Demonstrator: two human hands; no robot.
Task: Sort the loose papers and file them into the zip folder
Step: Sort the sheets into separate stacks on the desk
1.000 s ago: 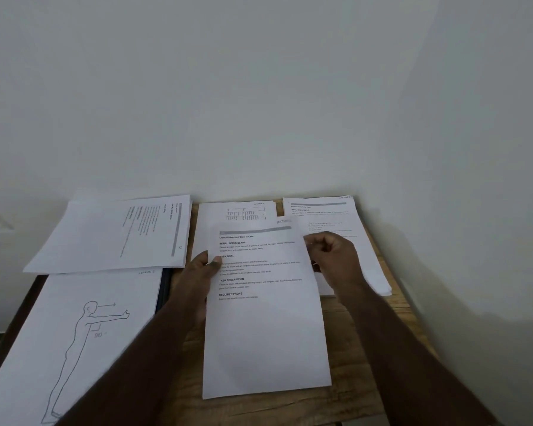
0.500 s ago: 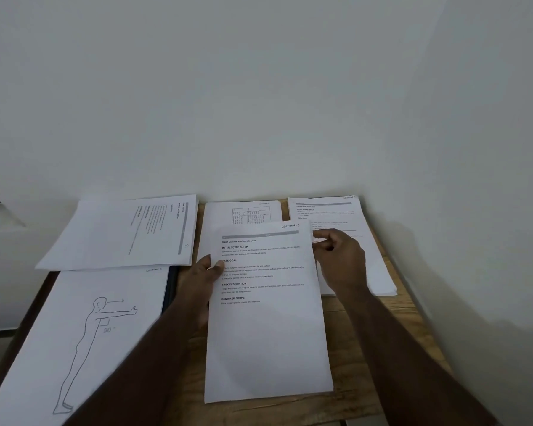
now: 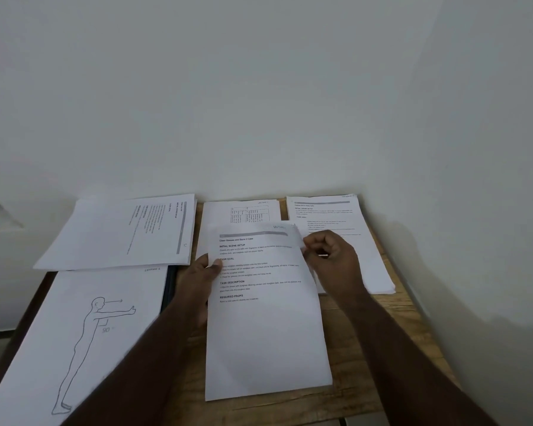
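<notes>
A: What is the biggest thing?
B: The wooden table (image 3: 366, 401), low in the frame, with paper piles.
A: And the sheet (image 3: 265, 327)?
B: In the middle. The left hand (image 3: 197, 284) grips its left edge. The right hand (image 3: 333, 259) pinches its top right corner.

A wooden table (image 3: 366, 392) is standing pushed into the corner of the room, its far edge meeting a plain white wall (image 3: 228, 87) and its right side lying close along a second white wall (image 3: 490, 149). Soft, dim light is falling evenly, casting a faint shadow on the wall just right of the table. Left of the table, a pale ledge (image 3: 0, 216) is showing.
</notes>
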